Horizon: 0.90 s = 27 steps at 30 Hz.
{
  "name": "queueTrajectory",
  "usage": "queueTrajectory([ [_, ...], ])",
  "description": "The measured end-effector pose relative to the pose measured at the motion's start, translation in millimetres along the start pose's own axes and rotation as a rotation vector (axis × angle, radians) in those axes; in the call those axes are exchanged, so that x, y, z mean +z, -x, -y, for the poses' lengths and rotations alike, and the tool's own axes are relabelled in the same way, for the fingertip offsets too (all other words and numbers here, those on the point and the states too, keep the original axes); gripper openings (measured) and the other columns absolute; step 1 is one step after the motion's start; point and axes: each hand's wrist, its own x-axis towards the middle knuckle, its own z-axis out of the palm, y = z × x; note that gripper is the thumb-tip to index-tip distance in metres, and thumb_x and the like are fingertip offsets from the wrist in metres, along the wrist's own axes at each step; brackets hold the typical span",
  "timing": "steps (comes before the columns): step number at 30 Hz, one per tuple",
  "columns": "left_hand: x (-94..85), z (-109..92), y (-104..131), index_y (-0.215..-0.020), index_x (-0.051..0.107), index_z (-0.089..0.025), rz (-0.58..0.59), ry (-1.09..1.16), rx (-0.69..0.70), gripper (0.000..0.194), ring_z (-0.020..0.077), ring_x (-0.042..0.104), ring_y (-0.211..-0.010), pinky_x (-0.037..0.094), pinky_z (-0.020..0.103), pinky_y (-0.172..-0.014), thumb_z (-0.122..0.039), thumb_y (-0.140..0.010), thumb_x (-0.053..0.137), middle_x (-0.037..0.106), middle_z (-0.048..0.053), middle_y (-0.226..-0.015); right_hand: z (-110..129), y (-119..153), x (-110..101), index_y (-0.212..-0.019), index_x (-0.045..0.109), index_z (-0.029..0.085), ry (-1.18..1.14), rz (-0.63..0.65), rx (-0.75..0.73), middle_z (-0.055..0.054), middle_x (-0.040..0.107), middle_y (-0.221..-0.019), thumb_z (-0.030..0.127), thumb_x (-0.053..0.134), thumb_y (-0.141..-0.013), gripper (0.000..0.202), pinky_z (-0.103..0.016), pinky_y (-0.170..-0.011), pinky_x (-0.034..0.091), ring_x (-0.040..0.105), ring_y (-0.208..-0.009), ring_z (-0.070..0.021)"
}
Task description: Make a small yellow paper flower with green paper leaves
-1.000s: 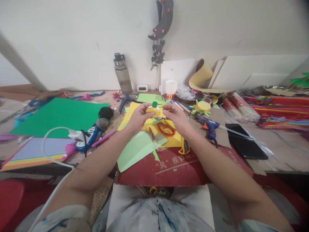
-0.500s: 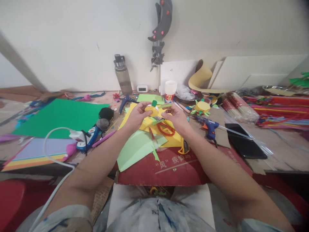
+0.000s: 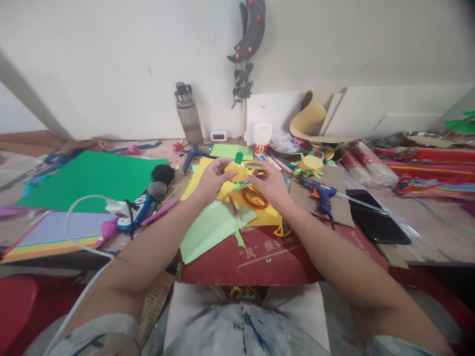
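A round yellow paper piece (image 3: 236,172) with a dark green tab (image 3: 239,157) standing up from its top is pinched in my left hand (image 3: 215,179). My right hand (image 3: 270,182) is closed on a narrow light green paper strip (image 3: 254,167), its fingertips close to the yellow piece's right edge. Below both hands lie yellow paper (image 3: 261,216), a light green sheet (image 3: 206,232) and scissors with yellow handles (image 3: 283,227), partly covered by my right wrist. A coil of red cord (image 3: 257,199) rests on the yellow paper.
A blue glue gun (image 3: 325,196) and a black phone (image 3: 376,217) lie to the right. Behind stand a paper cup (image 3: 262,136) and a water bottle (image 3: 190,118). On the left are a green sheet (image 3: 92,180) and a white cable (image 3: 70,222). A yellow paper figure (image 3: 311,162) sits at the back right.
My right hand and the green strip have come closer to the yellow piece. The yellow piece has shifted slightly right and turned its flat face more toward me.
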Motion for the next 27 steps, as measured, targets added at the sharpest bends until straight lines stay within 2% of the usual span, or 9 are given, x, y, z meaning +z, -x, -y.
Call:
queueTrajectory([
  [9,1.1,6.2,0.2,-0.092,0.063,-0.017,-0.067,-0.055,0.070,0.050,0.0102,0.062,-0.074,0.050,0.024,-0.070,-0.034,-0.058,0.095,0.068,-0.001,-0.084,7.3,7.6,2.8,-0.112,0.072,0.028,0.159,-0.007,-0.129,-0.006,0.066,-0.112,0.030,0.072,-0.080,0.032,-0.038,-0.083,0.054,0.059,-0.096,-0.0206],
  [18,2.6,1.1,0.6,-0.092,0.062,-0.018,-0.065,-0.021,0.022,0.053,0.0099,0.062,-0.073,0.049,0.023,-0.067,-0.034,-0.056,0.096,0.067,-0.002,-0.083,2.4,5.3,2.8,-0.117,0.066,0.027,0.116,-0.048,-0.061,-0.006,0.064,-0.112,0.033,0.075,-0.077,0.041,-0.037,-0.081,0.052,0.057,-0.093,-0.0199],
  [23,2.5,5.4,0.0,-0.094,0.063,-0.016,-0.052,-0.030,0.023,0.053,0.0102,0.063,-0.077,0.051,0.023,-0.070,-0.032,-0.056,0.096,0.068,-0.001,-0.086,8.9,6.1,1.6,-0.105,0.069,0.026,0.118,-0.062,-0.055,-0.006,0.065,-0.110,0.044,0.075,-0.080,0.032,-0.036,-0.079,0.050,0.057,-0.091,-0.0197],
  [27,2.8,6.0,0.1,-0.092,0.063,-0.016,-0.005,-0.032,0.008,0.054,0.0095,0.063,-0.076,0.051,0.023,-0.071,-0.029,-0.053,0.097,0.068,-0.002,-0.085,10.2,4.9,-0.9,-0.086,0.067,0.024,0.060,-0.099,-0.070,-0.004,0.063,-0.093,0.049,0.067,-0.087,0.025,-0.035,-0.076,0.048,0.057,-0.085,-0.0188],
])
